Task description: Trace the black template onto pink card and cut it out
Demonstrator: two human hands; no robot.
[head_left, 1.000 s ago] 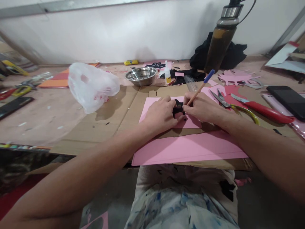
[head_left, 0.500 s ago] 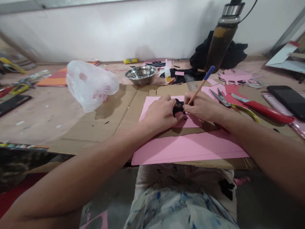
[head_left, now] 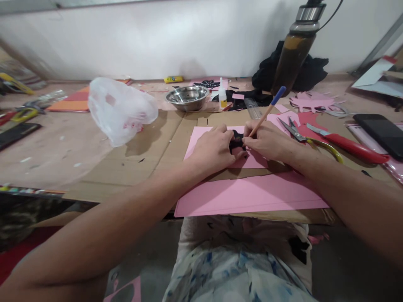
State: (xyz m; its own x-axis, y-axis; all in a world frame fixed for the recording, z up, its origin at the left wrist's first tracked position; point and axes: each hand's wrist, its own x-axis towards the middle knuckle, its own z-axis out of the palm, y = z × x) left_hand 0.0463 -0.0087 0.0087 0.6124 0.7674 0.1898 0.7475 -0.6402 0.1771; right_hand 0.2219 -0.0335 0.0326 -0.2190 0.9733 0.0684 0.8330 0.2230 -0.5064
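R hand (head_left: 264,138) grips pen (head_left: 267,111) over pink sheet (head_left: 254,162); L hand (head_left: 214,147), unclosed, presses black cutout (head_left: 236,135) thereon. Cutout may slip if L pressure eases w/ pen nudging.

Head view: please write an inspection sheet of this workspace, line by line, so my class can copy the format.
Surface: cardboard over a pinkish tabletop, dotted with small scraps.
Work pieces: black piece on a pink sheet.
Clutter: scissors and red-handled cutter at right; plastic bag and steel bowl farther back.
Hands: left hand rests on the black piece; right hand grips a blue-ended pen, tip unclear.
Cables: nothing seen.
Surroundings: pale wall behind; pink offcut below table level.
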